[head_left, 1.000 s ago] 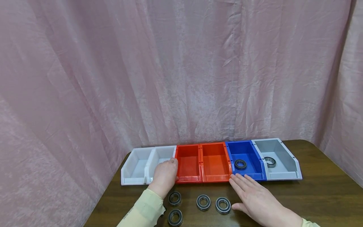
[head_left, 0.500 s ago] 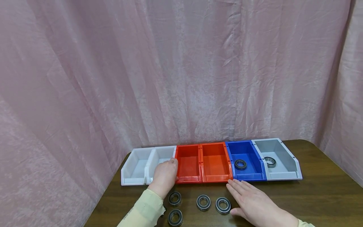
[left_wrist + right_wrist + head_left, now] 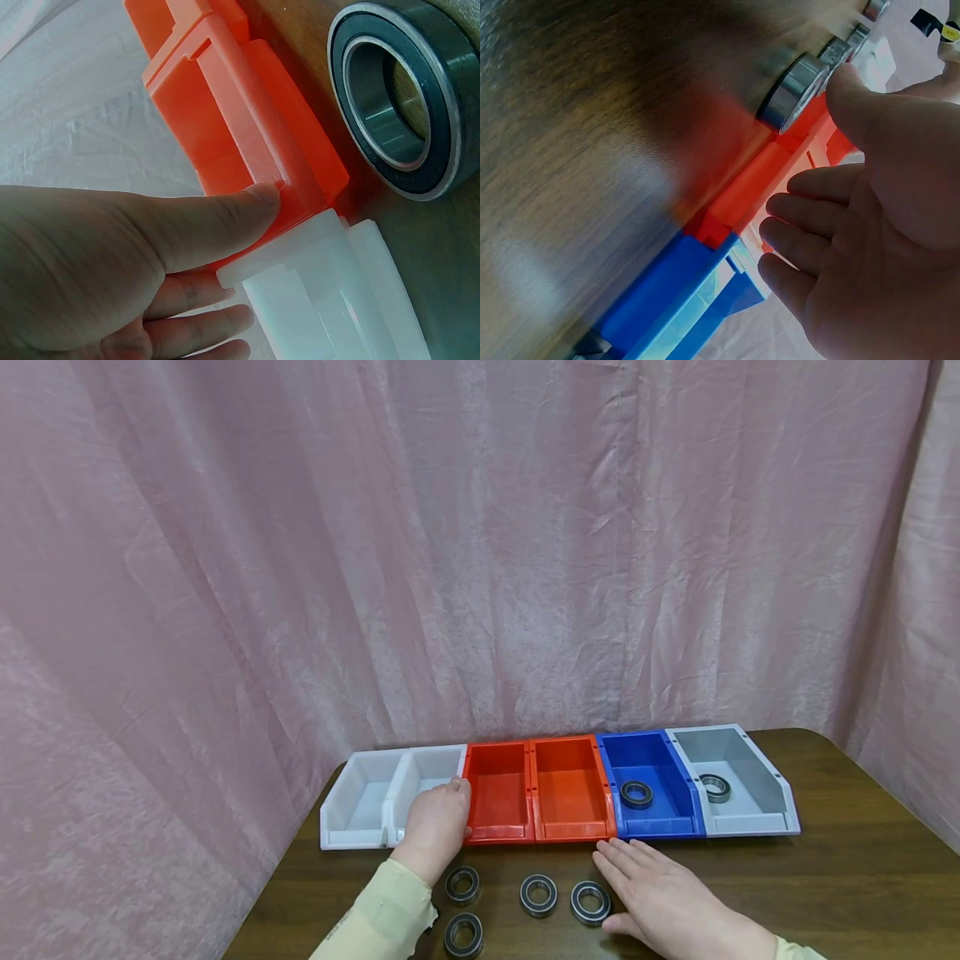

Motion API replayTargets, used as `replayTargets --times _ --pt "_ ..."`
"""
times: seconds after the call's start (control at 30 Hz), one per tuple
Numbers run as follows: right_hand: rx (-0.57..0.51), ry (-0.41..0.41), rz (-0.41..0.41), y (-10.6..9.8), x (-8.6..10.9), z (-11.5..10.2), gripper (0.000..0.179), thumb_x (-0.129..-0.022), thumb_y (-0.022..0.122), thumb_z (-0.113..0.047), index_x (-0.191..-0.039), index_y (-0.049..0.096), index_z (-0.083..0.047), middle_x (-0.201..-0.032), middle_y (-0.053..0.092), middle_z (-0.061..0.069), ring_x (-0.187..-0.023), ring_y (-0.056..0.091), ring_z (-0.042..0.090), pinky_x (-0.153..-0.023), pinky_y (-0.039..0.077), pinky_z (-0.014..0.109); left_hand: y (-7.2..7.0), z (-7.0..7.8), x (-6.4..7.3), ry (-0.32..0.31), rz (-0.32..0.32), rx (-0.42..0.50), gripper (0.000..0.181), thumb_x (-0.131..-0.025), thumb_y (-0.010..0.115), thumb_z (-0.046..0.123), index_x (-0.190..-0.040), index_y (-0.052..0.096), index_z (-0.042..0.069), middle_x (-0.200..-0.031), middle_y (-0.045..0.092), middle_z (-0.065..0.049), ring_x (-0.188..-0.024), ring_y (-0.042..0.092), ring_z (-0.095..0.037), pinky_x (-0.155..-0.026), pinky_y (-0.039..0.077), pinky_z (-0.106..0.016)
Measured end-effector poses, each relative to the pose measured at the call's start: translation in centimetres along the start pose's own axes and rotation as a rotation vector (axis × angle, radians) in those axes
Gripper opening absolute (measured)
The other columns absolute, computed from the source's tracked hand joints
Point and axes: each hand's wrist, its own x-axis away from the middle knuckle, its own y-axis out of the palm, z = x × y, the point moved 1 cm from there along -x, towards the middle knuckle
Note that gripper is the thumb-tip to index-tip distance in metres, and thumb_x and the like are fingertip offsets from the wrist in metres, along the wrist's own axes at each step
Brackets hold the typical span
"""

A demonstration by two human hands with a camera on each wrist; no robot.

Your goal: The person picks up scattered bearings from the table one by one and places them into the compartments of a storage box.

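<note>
My left hand (image 3: pixel 437 827) straddles the adjoining side walls of a white bin (image 3: pixel 367 840) and a red bin (image 3: pixel 498 837). Its thumb (image 3: pixel 259 201) presses on the red side while the fingers lie on the white side, pinching the walls between. Palm down, my right hand (image 3: pixel 663 897) is flat with straight fingers, which point at the front edges of the orange-red bin (image 3: pixel 574 835) and the blue bin (image 3: pixel 663 827). Contact there cannot be told. Beside its thumb lies a ball bearing (image 3: pixel 577 910) on the table, also seen as a steel bearing (image 3: pixel 791 94) in the right wrist view.
The bins stand in one row against a pink curtain (image 3: pixel 480 568). One bearing (image 3: pixel 637 805) sits in the blue bin and another bearing (image 3: pixel 714 798) in the grey bin (image 3: pixel 757 824). More bearings (image 3: pixel 463 952) lie on the wooden table (image 3: pixel 847 893) before the red bins.
My right hand has slid left and slightly toward me, from before the blue bin to the orange-red bin's front corner. My left hand has stayed in place.
</note>
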Motion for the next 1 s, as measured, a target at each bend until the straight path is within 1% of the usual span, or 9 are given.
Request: replayTargets --times 0.23,0.53,0.67,0.9,1.0 --pt "-0.005 -0.002 -0.021 0.1 -0.3 0.0 0.080 -0.103 0.068 -0.064 -0.153 0.062 -0.001 -0.157 0.062 0.016 -0.146 0.057 0.037 -0.120 0.047 0.057 0.0 0.0 0.0 0.003 0.007 -0.002 0.056 -0.075 0.104 0.026 -0.113 0.073 0.000 -0.099 0.078 -0.014 -0.075 0.073 -0.027 -0.076 0.067 -0.041" --pt "-0.001 -0.021 -0.017 0.3 -0.5 0.0 0.077 -0.104 0.067 -0.063 -0.152 0.064 -0.002 -0.155 0.064 0.016 -0.145 0.059 0.037 -0.120 0.047 0.056 -0.1 0.0 0.0 -0.006 -0.009 -0.004 0.057 -0.074 0.104 0.027 -0.114 0.074 0.000 -0.101 0.079 -0.014 -0.076 0.074 -0.027 -0.077 0.067 -0.040" --pt "-0.016 -0.026 -0.024 0.4 -0.7 -0.1 0.076 -0.104 0.067 -0.062 -0.152 0.064 -0.003 -0.155 0.064 0.015 -0.146 0.058 0.036 -0.120 0.047 0.056 0.1 0.0 0.0 -0.003 -0.001 -0.008 0.056 -0.074 0.104 0.027 -0.113 0.074 0.000 -0.101 0.078 -0.015 -0.076 0.074 -0.027 -0.076 0.067 -0.040" --pt "0.019 -0.067 -0.023 0.7 -1.0 -0.3 0.075 -0.105 0.068 -0.060 -0.150 0.065 -0.001 -0.153 0.065 0.016 -0.144 0.060 0.036 -0.119 0.048 0.054 0.1 0.0 0.0 0.005 0.015 -0.015 0.057 -0.074 0.104 0.027 -0.114 0.074 0.000 -0.101 0.078 -0.015 -0.075 0.074 -0.027 -0.075 0.067 -0.041" --pt "0.012 -0.056 -0.039 0.9 -1.2 -0.3 0.075 -0.104 0.069 -0.060 -0.150 0.065 -0.001 -0.153 0.065 0.017 -0.144 0.060 0.036 -0.120 0.048 0.054 0.1 0.0 0.0 0.003 0.006 -0.012 0.057 -0.076 0.103 0.027 -0.116 0.074 -0.001 -0.104 0.079 -0.016 -0.077 0.075 -0.028 -0.076 0.067 -0.041"
